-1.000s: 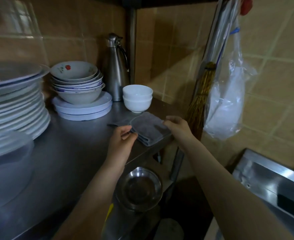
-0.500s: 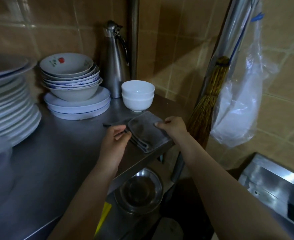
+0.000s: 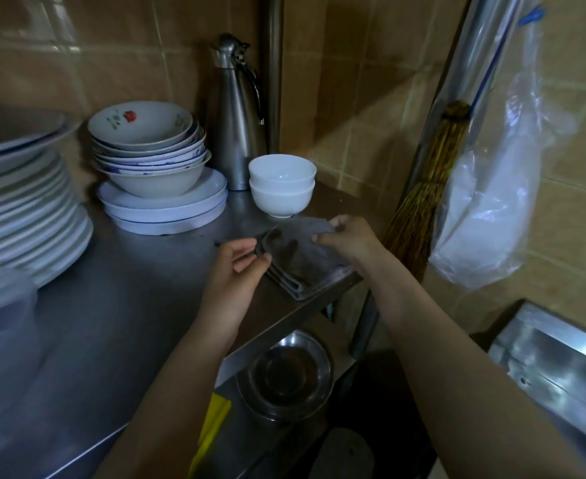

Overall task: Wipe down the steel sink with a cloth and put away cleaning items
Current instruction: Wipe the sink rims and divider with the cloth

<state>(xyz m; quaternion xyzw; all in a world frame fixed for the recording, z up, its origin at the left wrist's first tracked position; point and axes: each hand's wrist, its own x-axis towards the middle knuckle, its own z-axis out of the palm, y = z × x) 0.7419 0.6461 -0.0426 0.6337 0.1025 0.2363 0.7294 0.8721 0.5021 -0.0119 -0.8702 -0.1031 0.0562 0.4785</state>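
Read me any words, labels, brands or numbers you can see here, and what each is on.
No text can be read.
Steel vacuum flask: a small mark beside its handle, too blurred to read.
Top bowl of the stack: a red flower pattern only, no words.

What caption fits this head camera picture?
Left hand and right hand hold a grey cloth on a steel shelf near white bowls.
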